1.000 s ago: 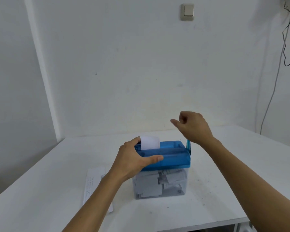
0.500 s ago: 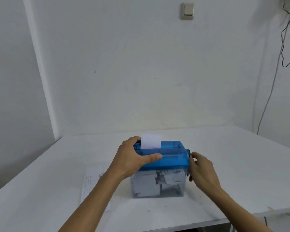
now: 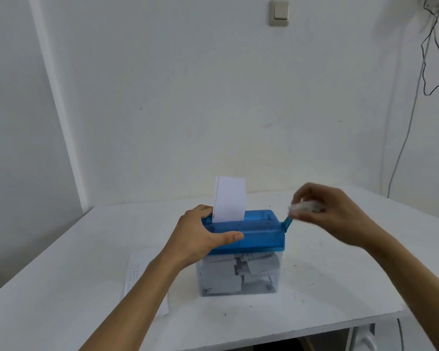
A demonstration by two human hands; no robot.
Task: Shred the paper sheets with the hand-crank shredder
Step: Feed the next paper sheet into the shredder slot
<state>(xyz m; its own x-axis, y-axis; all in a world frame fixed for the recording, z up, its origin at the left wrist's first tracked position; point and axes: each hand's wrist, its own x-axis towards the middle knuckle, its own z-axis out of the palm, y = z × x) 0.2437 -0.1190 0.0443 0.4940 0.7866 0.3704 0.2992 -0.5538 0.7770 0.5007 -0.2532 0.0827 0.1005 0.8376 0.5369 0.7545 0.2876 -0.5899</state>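
A hand-crank shredder with a blue lid (image 3: 261,230) and a clear bin (image 3: 238,274) full of paper strips stands mid-table. A white paper sheet (image 3: 230,198) sticks upright out of the lid's slot. My left hand (image 3: 200,234) grips the lid's left end, thumb along its front. My right hand (image 3: 332,214), blurred by motion, holds the crank's pale knob (image 3: 303,207) up and to the right of the lid, with the blue crank arm (image 3: 287,222) slanting down to the shredder's side.
A printed paper sheet (image 3: 137,274) lies flat on the white table (image 3: 340,274) left of the shredder, partly under my left forearm. The table's front edge runs close below. A wall switch (image 3: 279,12) and hanging cables (image 3: 433,46) are on the wall.
My right hand swung from above the crank down beside the bin, and is now up at the right again. The paper stands taller out of the slot than before. My left hand stayed put.
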